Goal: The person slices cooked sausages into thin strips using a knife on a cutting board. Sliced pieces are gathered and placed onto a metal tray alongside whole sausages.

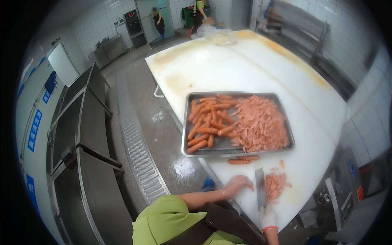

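My left hand, in what looks like a clear thin glove, rests on the white board with a short sausage piece at its fingertips. In a white knit glove with a red cuff, my right hand grips the handle of a cleaver. The blade stands between the left hand and a small heap of sliced sausage. Two whole sausages lie beyond the blade, close to the tray. The steel tray holds whole sausages on its left side and a large pile of slices on its right.
The white cutting table carries plastic bags at its far end. To the left run a floor drain grate and steel cabinets. Two people are in the background. Steel equipment stands at the right.
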A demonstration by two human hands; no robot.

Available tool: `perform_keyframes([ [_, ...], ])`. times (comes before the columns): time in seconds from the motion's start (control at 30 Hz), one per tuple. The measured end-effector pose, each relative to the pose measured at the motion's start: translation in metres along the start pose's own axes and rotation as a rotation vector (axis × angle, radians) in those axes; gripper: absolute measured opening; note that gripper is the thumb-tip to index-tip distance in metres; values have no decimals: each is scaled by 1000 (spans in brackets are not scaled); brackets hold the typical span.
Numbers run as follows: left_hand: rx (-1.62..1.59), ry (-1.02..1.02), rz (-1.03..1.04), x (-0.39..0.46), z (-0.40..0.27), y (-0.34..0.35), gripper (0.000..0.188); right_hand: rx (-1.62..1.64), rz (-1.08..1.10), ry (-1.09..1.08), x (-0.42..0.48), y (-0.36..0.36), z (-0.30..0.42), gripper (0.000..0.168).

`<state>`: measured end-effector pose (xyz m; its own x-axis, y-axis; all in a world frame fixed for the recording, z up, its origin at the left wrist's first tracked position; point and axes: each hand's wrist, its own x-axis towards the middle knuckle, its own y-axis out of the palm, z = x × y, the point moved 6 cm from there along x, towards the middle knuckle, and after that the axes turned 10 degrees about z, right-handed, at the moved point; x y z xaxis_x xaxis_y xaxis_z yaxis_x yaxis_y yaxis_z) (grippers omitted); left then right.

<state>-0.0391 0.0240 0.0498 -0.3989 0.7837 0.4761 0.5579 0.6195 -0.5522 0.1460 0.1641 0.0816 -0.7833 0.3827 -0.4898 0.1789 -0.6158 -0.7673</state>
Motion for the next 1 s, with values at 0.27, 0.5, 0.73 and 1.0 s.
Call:
perform_keyframes([
  [0.27, 1, -21, -11, -1, 2, 1, 20, -27, -139, -108, 5, 9, -11, 29],
  [0.5, 33, 6, -32, -2, 1, 4, 22, -67, -118, -76, 2, 5, -6, 28],
  [0.73, 81, -26, -30, -7, 4, 7, 20, -58, -146, -131, 2, 5, -7, 27],
  [1.0, 30, -53, 4, 0, 4, 8, 14, -36, -139, -81, 0, 8, -13, 36],
])
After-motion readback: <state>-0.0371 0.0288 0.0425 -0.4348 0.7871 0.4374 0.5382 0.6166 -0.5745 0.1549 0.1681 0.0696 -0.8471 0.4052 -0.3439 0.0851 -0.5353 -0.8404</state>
